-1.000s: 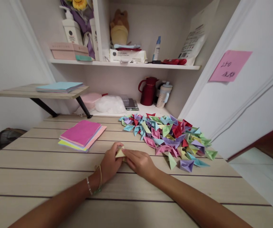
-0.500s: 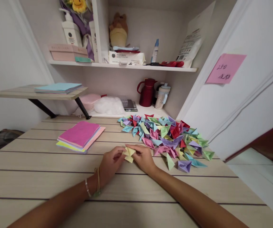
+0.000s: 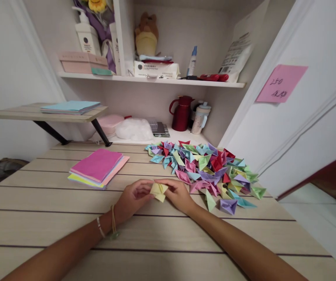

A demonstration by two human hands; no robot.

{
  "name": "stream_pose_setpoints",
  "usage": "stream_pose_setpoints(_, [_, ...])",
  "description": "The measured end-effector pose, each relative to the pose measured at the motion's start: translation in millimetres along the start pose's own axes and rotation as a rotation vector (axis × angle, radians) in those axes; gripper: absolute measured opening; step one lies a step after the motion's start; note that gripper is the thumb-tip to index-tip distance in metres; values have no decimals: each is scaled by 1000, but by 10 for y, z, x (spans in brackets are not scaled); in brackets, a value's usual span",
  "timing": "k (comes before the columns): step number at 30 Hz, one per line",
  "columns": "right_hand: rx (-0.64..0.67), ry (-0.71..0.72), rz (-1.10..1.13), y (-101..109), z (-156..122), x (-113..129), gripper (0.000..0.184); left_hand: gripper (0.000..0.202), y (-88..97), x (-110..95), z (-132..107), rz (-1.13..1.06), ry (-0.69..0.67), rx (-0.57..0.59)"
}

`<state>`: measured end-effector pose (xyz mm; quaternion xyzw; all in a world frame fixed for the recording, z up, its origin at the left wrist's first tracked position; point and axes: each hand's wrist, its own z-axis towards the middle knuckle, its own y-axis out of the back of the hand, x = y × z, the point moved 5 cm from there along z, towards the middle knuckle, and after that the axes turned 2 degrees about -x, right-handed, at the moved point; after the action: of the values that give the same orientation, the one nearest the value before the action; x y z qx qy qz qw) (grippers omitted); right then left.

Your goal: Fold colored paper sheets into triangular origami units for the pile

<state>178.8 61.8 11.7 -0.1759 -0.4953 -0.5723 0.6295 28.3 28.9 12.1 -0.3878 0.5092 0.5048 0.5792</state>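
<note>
A small piece of folded yellow paper (image 3: 158, 191) is pinched between my two hands, just above the wooden table (image 3: 156, 234). My left hand (image 3: 135, 198) grips its left edge with thumb and fingers. From the right, my right hand (image 3: 178, 194) holds the other side, its fingertips partly hidden behind the paper. Close by on the right lies a heap of folded paper boats (image 3: 204, 168) in pink, purple, blue, green, yellow and red. A stack of square coloured paper (image 3: 98, 166), magenta on top, rests left of my hands.
At the left, a raised wooden shelf (image 3: 39, 113) carries blue paper (image 3: 71, 106). Behind the table stand a red jug (image 3: 181, 113), a speckled cup (image 3: 200, 119) and a white fluffy bundle (image 3: 135, 129). A pink note (image 3: 282, 83) hangs on the right wall.
The yellow paper has changed from an open, winged shape to a flatter, more closed one. My left hand has shifted slightly left, and its fingers have moved along the paper.
</note>
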Motion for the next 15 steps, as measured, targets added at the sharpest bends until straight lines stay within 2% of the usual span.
stream_pose_setpoints(2, [-107, 8, -67, 27, -8, 0, 25, 29, -15, -26, -3, 39, 2, -52])
stream_pose_setpoints(4, [-153, 60, -179, 11, -26, 50, 26, 27, -54, -44, -3, 83, 8, -61])
stream_pose_setpoints(7, [-106, 196, -377, -84, -69, 184, 27, 23, -115, -58, 0, 152, -5, -52])
stream_pose_setpoints(10, [-36, 270, -500, -172, -115, 259, 31, 22, -107, -57, 0, 142, -37, -105])
stream_pose_setpoints(12, [-40, 236, -466, -179, -125, 242, 36, 20, -84, -47, 5, 79, -60, -124])
stream_pose_setpoints(15, [-106, 148, -293, -129, -110, 177, 36, 14, -47, -5, 26, -43, -53, -108])
